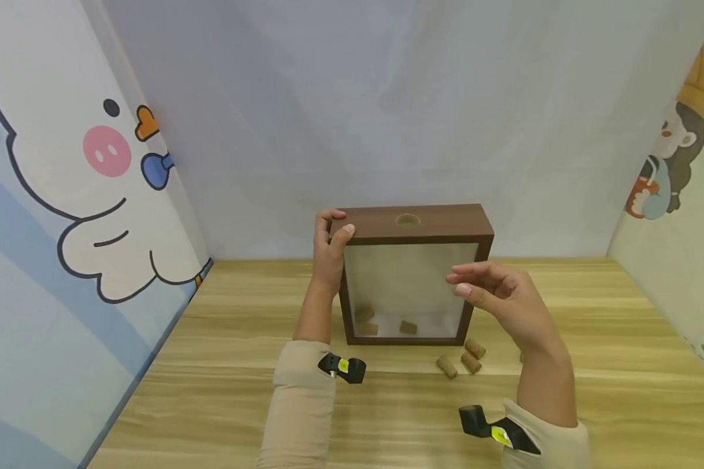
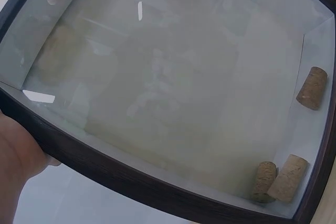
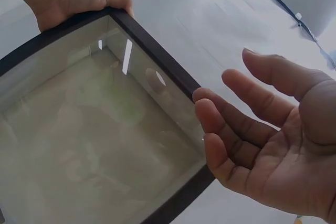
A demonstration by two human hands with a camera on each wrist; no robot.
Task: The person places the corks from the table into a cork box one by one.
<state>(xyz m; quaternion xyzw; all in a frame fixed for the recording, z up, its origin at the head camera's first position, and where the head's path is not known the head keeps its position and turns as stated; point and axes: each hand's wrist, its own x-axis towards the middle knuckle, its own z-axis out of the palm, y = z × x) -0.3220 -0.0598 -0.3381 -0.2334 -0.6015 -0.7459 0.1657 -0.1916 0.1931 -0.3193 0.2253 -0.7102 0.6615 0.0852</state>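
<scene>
A dark brown shadow box frame [image 1: 446, 223] with a clear front stands upright on the table, with a round hole [image 1: 408, 221] in its top. My left hand [image 1: 330, 251] grips its upper left corner, thumb on the front edge and fingers over the top. In the left wrist view, three corks lie at the bottom inside the box, one cork [image 2: 312, 88] apart from the other two. My right hand [image 1: 498, 296] hovers in front of the box's right side, holding nothing, its fingers loosely bent and spread in the right wrist view.
On the table, near the box's lower right corner, lie three loose corks, among them a cork [image 1: 446, 366] nearest the middle. Something small and tan [image 1: 522, 355] shows partly behind my right wrist. A pale curtain [image 1: 364, 130] hangs behind the wood-grain table [image 1: 240, 352]; printed panels flank it.
</scene>
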